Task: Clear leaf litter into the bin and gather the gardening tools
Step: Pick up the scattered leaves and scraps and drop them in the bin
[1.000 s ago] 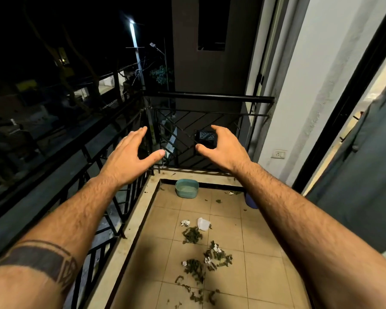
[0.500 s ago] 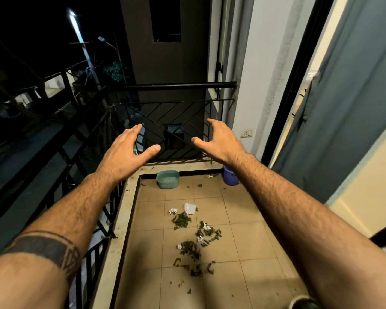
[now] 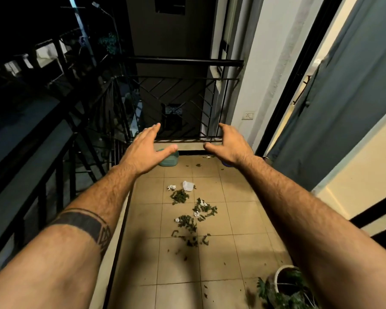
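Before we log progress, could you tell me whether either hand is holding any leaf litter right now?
No: the left hand and right hand are both open and empty in the air, while the leaf litter lies on the tiled floor.

Beige tiled floor, black railing, grey curtain, night.

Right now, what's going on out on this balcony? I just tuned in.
A person stands on a tiled balcony at night with both arms stretched forward, the left hand and right hand open and holding nothing. Leaf litter and a few crumpled white paper scraps lie scattered across the floor tiles, untouched. A teal tub sits at the far end by the railing, and a potted plant stands near the right forearm. Clearing has not started.
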Demonstrator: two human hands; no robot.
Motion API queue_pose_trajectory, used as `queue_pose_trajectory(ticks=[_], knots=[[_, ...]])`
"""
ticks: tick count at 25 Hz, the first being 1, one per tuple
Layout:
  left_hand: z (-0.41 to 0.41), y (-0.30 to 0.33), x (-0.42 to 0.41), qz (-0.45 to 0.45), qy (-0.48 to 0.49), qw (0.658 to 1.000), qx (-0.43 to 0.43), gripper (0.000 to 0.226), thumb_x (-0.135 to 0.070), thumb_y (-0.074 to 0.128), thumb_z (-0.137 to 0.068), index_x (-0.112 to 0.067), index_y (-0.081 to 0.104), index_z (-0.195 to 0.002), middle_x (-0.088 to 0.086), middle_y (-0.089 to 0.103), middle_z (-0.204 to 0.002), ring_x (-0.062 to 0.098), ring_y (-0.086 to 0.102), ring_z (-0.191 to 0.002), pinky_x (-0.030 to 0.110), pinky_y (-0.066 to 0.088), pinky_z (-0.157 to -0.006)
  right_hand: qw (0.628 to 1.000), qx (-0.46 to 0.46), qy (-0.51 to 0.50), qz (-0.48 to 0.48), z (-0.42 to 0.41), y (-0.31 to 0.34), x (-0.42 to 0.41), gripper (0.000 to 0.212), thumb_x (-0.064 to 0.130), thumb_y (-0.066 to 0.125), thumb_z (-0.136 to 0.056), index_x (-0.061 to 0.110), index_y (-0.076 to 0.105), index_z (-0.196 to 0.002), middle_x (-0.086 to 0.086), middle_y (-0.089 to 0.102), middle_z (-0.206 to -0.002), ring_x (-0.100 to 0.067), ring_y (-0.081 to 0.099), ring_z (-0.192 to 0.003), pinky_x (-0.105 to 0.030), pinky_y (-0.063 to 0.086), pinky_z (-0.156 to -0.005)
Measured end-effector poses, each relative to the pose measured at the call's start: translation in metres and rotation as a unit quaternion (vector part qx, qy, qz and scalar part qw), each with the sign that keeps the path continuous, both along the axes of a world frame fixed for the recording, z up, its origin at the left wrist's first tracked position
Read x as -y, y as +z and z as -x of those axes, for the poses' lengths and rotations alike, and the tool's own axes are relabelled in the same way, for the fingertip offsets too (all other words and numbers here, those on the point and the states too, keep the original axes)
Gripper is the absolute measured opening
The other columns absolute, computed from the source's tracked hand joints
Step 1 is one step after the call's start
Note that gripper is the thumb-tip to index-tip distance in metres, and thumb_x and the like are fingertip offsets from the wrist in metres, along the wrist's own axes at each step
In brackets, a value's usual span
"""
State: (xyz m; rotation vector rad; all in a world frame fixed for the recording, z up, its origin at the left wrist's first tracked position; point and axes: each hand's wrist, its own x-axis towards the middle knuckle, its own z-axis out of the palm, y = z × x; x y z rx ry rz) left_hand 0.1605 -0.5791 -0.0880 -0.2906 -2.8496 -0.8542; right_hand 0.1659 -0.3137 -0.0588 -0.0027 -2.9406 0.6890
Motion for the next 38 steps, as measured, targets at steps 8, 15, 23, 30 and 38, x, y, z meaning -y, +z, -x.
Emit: queue_pose_trajectory(ticks=[8, 15, 23, 30, 38], knots=[[0.016, -0.042, -0.009, 0.019, 0.006, 0.999, 0.046, 0.103, -0.079, 0.05, -0.078, -0.025, 0.019, -0.16, 0.002, 0.027, -0.164, 0.021, 0.026, -0.149, 0.045, 0.027, -0.121, 0.999, 0.043, 0.0, 0.009, 0.02, -0.035, -0.013, 0.096, 0.055, 0.067, -0.084, 0.015, 0.023, -0.158, -0.009, 0.035, -0.159, -0.025, 0.036, -0.145, -0.047, 0.035, -0.118], [0.059, -0.096, -0.009, 0.01, -0.004, 0.995, 0.099, 0.098, -0.074, 0.051, -0.08, -0.025, 0.019, -0.16, 0.003, 0.028, -0.163, 0.023, 0.03, -0.147, 0.044, 0.03, -0.119, 0.997, 0.072, -0.014, 0.023, 0.064, -0.084, -0.004, 0.099, 0.059, 0.066, -0.079, 0.015, 0.025, -0.157, -0.009, 0.038, -0.157, -0.025, 0.039, -0.144, -0.045, 0.036, -0.117], [0.097, -0.233, -0.057, 0.005, 0.028, 0.992, 0.127, 0.095, -0.065, 0.06, -0.086, -0.028, 0.013, -0.161, 0.003, 0.02, -0.166, 0.021, 0.025, -0.15, 0.041, 0.024, -0.122, 0.995, 0.098, 0.022, -0.011, 0.128, -0.235, -0.046, 0.094, 0.054, 0.064, -0.087, 0.011, 0.02, -0.159, -0.011, 0.029, -0.162, -0.026, 0.03, -0.148, -0.041, 0.03, -0.12], [0.143, -0.428, -0.071, 0.014, 0.019, 0.991, 0.134, 0.095, -0.057, 0.064, -0.087, -0.03, 0.011, -0.161, 0.0, 0.018, -0.166, 0.019, 0.025, -0.149, 0.035, 0.024, -0.12, 0.995, 0.096, 0.022, -0.004, 0.184, -0.433, -0.054, 0.091, 0.055, 0.063, -0.09, 0.015, 0.018, -0.159, -0.01, 0.03, -0.162, -0.026, 0.033, -0.146, -0.042, 0.033, -0.119], [0.202, -0.692, -0.099, 0.009, -0.013, 0.993, 0.114, 0.103, -0.067, 0.058, -0.074, -0.03, 0.015, -0.16, -0.005, 0.024, -0.164, 0.012, 0.03, -0.147, 0.032, 0.028, -0.12, 0.995, 0.093, 0.03, -0.019, 0.215, -0.704, -0.066, 0.091, 0.059, 0.053, -0.095, 0.012, 0.012, -0.161, -0.006, 0.021, -0.166, -0.022, 0.024, -0.15, -0.037, 0.027, -0.12]])
